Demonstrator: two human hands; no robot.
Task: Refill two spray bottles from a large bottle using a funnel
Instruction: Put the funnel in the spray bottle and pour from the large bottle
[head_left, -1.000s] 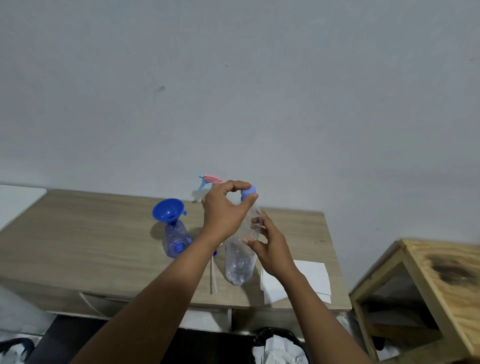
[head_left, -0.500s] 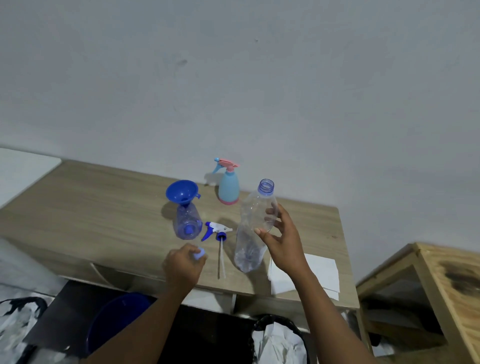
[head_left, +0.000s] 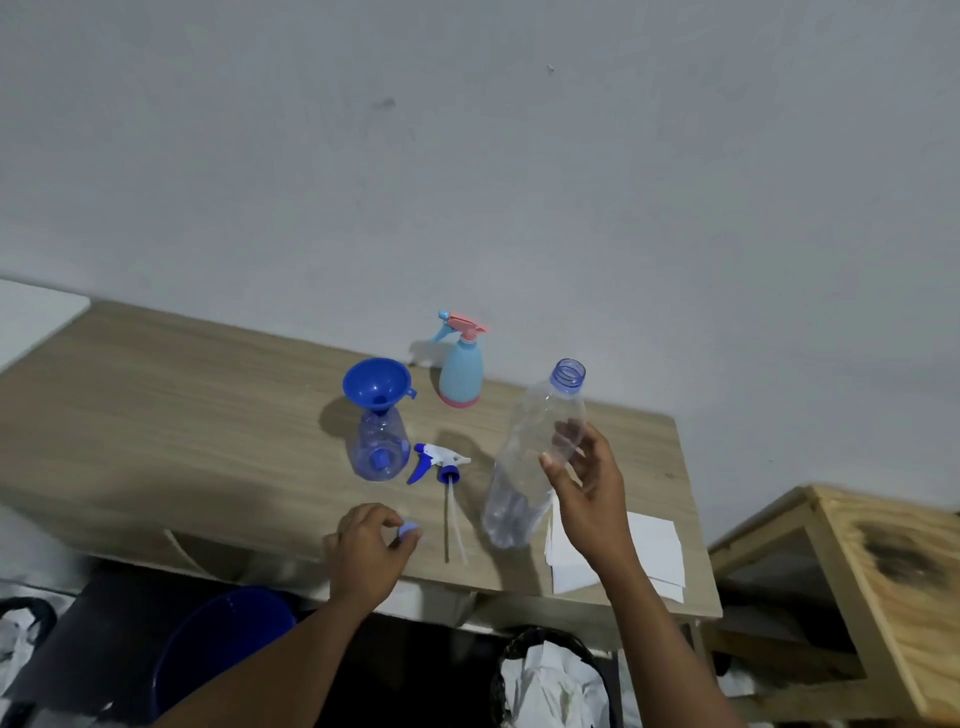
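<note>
Blue cap (head_left: 409, 530), pinched between the thumb and fingertips of my left hand (head_left: 371, 545), sits at the wooden table's (head_left: 156, 415) near edge. At its 3 o'clock, my right hand (head_left: 587, 483) wraps the large clear bottle (head_left: 524, 457), which is uncapped and tilted, mouth toward 1 o'clock. Farther on, a loose spray head (head_left: 439, 460) lies flat. At its 10 o'clock stands a clear spray bottle (head_left: 382, 447) with the blue funnel (head_left: 376, 384) in its neck. A pastel spray bottle (head_left: 461, 371) stands farthest, at the funnel's 1 o'clock.

Right hand (head_left: 589, 499) held uncapped clear plastic large bottle (head_left: 535, 452) tilted, left hand (head_left: 366, 551) pinched small blue cap (head_left: 408, 530), blue plastic funnel (head_left: 376, 384) sat in clear spray bottle (head_left: 379, 452).
</note>
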